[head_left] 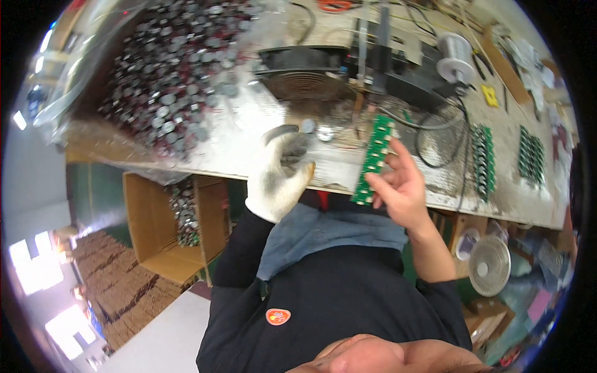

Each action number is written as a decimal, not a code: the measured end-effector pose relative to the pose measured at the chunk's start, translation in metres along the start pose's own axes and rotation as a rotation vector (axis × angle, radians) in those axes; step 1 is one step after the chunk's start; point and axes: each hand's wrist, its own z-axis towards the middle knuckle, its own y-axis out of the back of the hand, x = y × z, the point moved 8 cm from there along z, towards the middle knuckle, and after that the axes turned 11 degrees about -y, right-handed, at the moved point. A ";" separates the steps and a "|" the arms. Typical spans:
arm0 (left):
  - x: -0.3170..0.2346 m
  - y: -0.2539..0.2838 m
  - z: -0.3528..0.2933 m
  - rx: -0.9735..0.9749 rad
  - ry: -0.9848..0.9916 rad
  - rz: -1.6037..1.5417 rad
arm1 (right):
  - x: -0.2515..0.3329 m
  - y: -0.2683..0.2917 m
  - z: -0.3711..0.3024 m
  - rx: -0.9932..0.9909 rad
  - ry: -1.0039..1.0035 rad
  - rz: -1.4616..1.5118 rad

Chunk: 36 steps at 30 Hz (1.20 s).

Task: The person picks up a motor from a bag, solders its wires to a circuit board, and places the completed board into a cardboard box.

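Note:
My right hand is bare and pinches a long green circuit board between thumb and fingers. The board is held at a slant over the table's front edge, with small pale parts along it. My left hand wears a white glove with grey fingertips. Its fingers are half curled and the thumb stands apart, with nothing visible between them. Just beyond the gloved fingers lie a small round grey disc and a shiny round metal piece. A soldering stand with a black arm rises behind the board.
A heap of small round silvery parts with red wires fills the table's left. A black fan, a solder spool and a black cable stand or lie behind. More green boards rest at right. An open carton sits below left.

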 end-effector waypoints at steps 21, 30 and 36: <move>0.013 0.088 0.058 0.141 -0.346 0.657 | 0.007 -0.007 0.006 0.059 0.048 0.038; 0.029 0.028 0.002 -0.003 0.313 -0.275 | 0.003 -0.004 0.007 0.052 0.006 -0.002; 0.012 -0.020 -0.009 0.055 0.320 -0.285 | -0.001 -0.006 0.001 0.085 -0.061 0.022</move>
